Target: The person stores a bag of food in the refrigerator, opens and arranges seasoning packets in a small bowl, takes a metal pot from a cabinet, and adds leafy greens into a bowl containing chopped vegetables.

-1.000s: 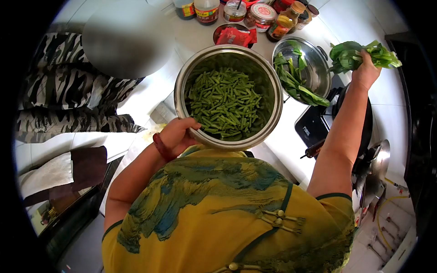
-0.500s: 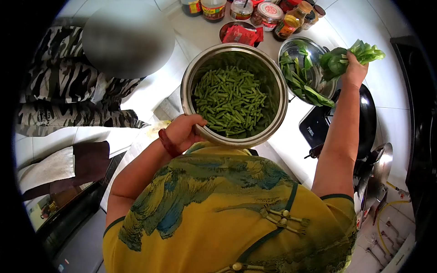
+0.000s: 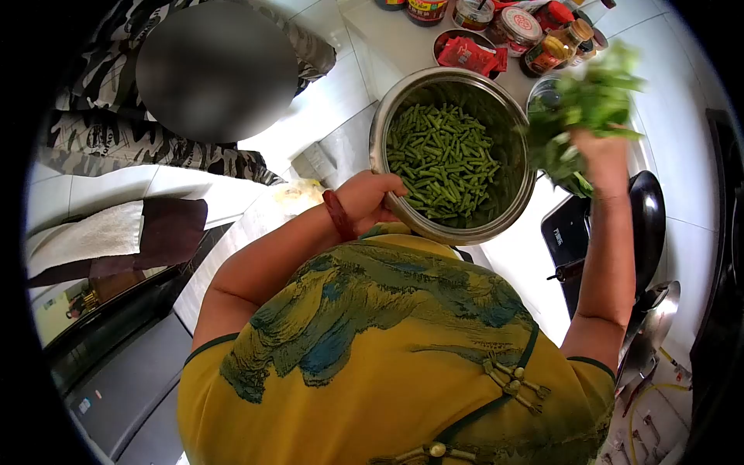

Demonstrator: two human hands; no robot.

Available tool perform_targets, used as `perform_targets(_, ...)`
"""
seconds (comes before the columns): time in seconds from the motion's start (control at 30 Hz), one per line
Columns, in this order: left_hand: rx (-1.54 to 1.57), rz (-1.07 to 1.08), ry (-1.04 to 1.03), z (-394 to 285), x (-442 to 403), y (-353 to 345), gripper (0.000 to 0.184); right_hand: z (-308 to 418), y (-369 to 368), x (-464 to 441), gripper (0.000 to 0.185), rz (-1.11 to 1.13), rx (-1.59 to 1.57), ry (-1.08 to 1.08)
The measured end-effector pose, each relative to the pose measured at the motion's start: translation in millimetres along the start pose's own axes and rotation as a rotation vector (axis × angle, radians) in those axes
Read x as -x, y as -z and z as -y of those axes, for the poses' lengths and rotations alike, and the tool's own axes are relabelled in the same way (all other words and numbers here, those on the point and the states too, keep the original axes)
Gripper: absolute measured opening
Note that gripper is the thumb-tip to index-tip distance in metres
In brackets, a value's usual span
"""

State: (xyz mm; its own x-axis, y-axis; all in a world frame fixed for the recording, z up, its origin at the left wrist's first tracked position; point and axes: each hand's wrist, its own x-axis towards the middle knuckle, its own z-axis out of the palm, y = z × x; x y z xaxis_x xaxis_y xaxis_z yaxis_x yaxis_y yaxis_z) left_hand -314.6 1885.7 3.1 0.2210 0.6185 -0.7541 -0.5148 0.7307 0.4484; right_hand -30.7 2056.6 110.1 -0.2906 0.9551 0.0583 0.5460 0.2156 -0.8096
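Note:
My left hand (image 3: 370, 200) grips the rim of a steel pot (image 3: 378, 143), thumb over the edge. Cut green beans (image 3: 446, 163) cover the bottom of the pot, which tilts toward me. In my right hand (image 3: 603, 155), closed, is a bunch of leafy greens (image 3: 593, 97), smeared by motion. The bunch is just right of the pot, in front of a glass-like lid or bowl (image 3: 545, 91) that it mostly hides. My right fingers are partly covered by the leaves.
Sauce bottles and jars (image 3: 518, 29) line the back of the counter, with red packets (image 3: 469, 56) in a bowl before them. On the right are a black wok (image 3: 649, 225) and a dark cooker (image 3: 563, 232). Someone in camouflage clothing (image 3: 97, 143) is at the left.
The right hand has lifted a bigger bunch of greens, bringing it closer to the pot. The greens that lay in the dish are now largely in or behind that bunch. View has shifted left.

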Motion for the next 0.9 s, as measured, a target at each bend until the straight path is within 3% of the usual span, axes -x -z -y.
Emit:
perform_targets(0.03,-0.003,-0.002,0.002,0.3,-0.5,0.4,0.006,17.3,-16.4,5.4,0.044,0.153,0.022,-0.080)
perform_targets(0.1,0.001,0.010,0.000,1.4,-2.0,-0.2,0.007,25.7,-47.2,9.9,0.060,0.370,0.236,0.228)
perform_targets(0.13,0.013,0.020,0.000,2.6,-2.1,0.1,0.008,27.6,-63.6,8.9,0.061,0.487,0.348,0.235)
perform_targets(0.27,0.022,0.041,-0.006,1.7,2.9,-2.5,0.011,12.5,-116.5,3.7,0.079,0.862,0.578,0.035)
perform_targets(0.33,-0.296,0.025,-0.133,5.3,7.1,2.5,0.013,5.8,-127.9,5.6,0.085,0.919,0.609,-0.022)
perform_targets(0.4,0.033,0.026,0.008,9.4,-6.4,3.0,0.015,13.7,-128.3,16.5,0.087,0.871,0.582,0.047)
perform_targets(0.53,0.072,0.084,-0.001,5.1,-2.4,-2.7,0.015,12.2,-117.4,27.1,0.078,0.746,0.611,0.275)
perform_targets(0.63,0.069,0.072,0.003,4.4,-4.6,-1.4,0.015,-2.3,-112.0,21.2,0.056,0.742,0.553,0.439)
perform_targets(0.67,0.071,0.080,-0.004,5.4,-6.9,-1.1,0.014,-0.2,-110.6,23.0,0.036,0.708,0.559,0.443)
perform_targets(0.77,0.087,0.065,-0.011,5.5,-9.4,-2.5,0.012,5.5,-101.6,25.9,0.027,0.558,0.459,0.623)
perform_targets(0.87,0.082,0.062,-0.014,4.8,-9.7,0.3,0.009,-1.6,-62.5,3.5,0.027,0.303,0.406,0.319)
perform_targets(0.9,0.076,0.065,-0.017,4.4,-9.8,1.5,0.008,-21.6,-46.4,-10.9,0.023,0.132,0.533,0.305)
